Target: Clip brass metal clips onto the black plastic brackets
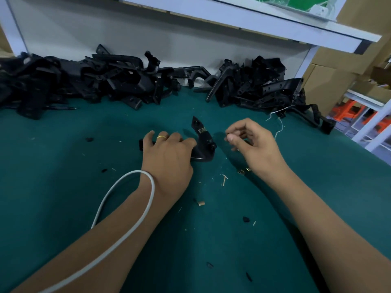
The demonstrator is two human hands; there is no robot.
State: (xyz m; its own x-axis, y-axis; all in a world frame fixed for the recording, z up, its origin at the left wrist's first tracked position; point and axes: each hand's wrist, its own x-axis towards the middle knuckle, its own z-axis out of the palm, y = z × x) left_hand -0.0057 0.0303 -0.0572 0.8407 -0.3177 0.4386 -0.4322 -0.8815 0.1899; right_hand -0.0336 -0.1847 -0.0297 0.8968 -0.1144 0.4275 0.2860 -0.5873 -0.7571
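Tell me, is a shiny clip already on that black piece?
On: one brass clip sits clipped on the black bracket's arm, which the left hand holds.

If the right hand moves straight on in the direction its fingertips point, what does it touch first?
Probably the black bracket that the left hand holds down; the right hand points left toward it, though depth is uncertain.

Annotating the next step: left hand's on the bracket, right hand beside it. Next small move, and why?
Probably bring the right hand left to the bracket: its fingers look pinched on something tiny, likely a clip, and the left hand pins the bracket to the mat.
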